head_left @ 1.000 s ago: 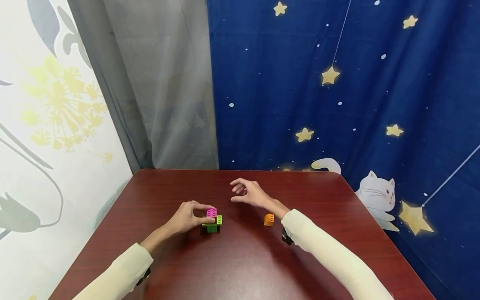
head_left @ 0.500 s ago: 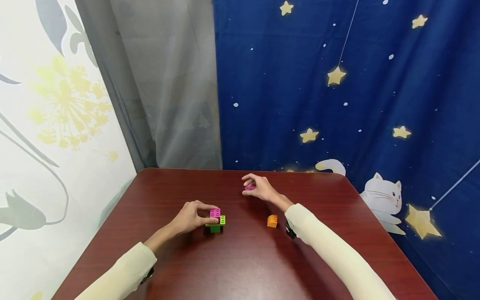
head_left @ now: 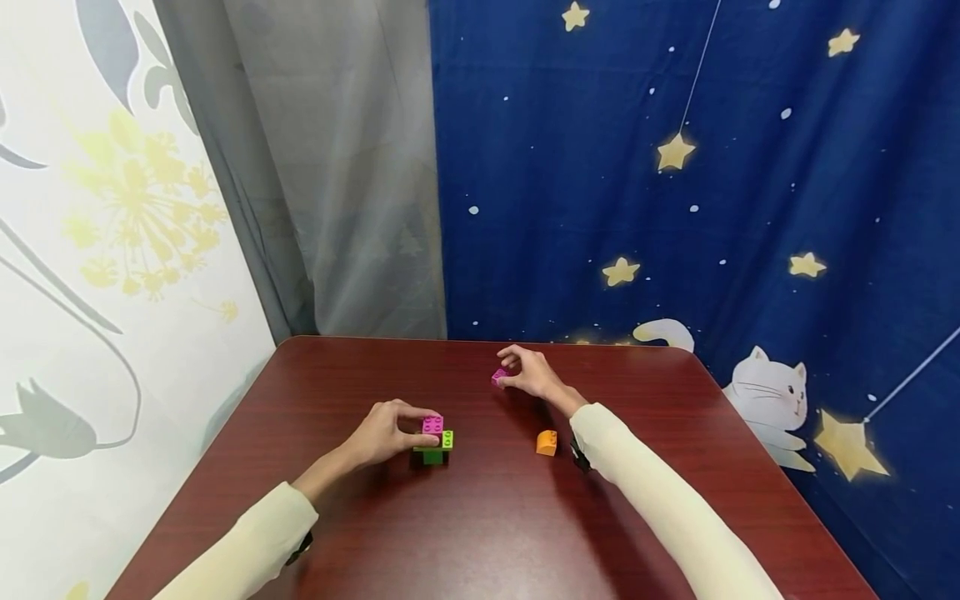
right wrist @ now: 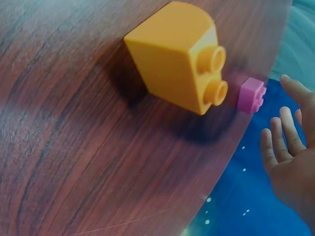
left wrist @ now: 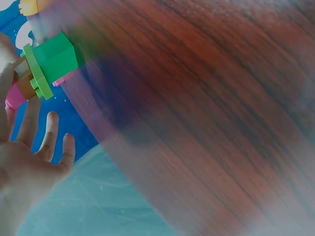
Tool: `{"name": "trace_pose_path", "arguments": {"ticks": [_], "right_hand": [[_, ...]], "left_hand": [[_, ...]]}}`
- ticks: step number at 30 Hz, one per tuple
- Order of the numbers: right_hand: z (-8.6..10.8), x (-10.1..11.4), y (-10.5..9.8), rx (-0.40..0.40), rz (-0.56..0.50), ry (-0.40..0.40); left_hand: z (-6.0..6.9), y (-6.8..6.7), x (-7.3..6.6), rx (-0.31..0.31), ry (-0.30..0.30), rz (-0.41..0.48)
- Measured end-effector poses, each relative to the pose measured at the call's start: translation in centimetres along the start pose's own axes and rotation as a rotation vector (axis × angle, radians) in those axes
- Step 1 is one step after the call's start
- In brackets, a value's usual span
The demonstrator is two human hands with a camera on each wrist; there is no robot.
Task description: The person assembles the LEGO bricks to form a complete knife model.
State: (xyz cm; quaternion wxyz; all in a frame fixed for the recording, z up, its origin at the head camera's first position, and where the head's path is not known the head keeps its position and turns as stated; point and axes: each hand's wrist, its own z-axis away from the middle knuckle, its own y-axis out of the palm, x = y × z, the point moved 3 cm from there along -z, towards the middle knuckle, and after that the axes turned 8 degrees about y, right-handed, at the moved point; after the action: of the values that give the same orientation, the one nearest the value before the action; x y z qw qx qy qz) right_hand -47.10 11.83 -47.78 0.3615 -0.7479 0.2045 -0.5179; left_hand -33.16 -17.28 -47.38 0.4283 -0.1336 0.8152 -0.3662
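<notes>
My left hand [head_left: 382,433] pinches a small stack of toy building bricks between thumb and forefinger. A pink brick [head_left: 432,424] tops it, above a light green plate [head_left: 447,440] and a darker green brick [head_left: 432,457]. The left wrist view also shows a brownish-orange brick [left wrist: 30,87] between pink and light green, partly covered by fingers. At the far side of the table, my right hand [head_left: 534,373] is beside a loose pink brick [right wrist: 250,95]. Its fingers are spread and hold nothing; the right wrist view has them apart from that brick.
An orange brick [head_left: 547,442] with a rounded end lies on the dark red wooden table [head_left: 480,525], nearer than the right hand. Beyond the table's far edge hang a grey curtain [head_left: 360,183] and a blue star-patterned curtain [head_left: 540,208].
My right hand has moved right, uncovering the loose pink brick beside it. My left hand keeps its hold on the stack. The head view has shifted slightly.
</notes>
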Motion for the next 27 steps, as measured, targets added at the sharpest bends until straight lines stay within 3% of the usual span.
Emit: {"name": "trace_pose_path", "arguments": {"ticks": [6, 20, 27], "right_hand": [[-0.1, -0.7, -0.1, 0.0, 0.037, 0.016], [-0.4, -1.2, -0.2, 0.051, 0.029, 0.081], [-0.8, -1.5, -0.1, 0.08, 0.022, 0.104]], "left_hand": [[-0.5, 0.1, 0.0, 0.007, 0.005, -0.02], [-1.8, 0.4, 0.5, 0.032, -0.009, 0.024], [-2.3, 0.6, 0.7, 0.05, -0.043, 0.019]]}}
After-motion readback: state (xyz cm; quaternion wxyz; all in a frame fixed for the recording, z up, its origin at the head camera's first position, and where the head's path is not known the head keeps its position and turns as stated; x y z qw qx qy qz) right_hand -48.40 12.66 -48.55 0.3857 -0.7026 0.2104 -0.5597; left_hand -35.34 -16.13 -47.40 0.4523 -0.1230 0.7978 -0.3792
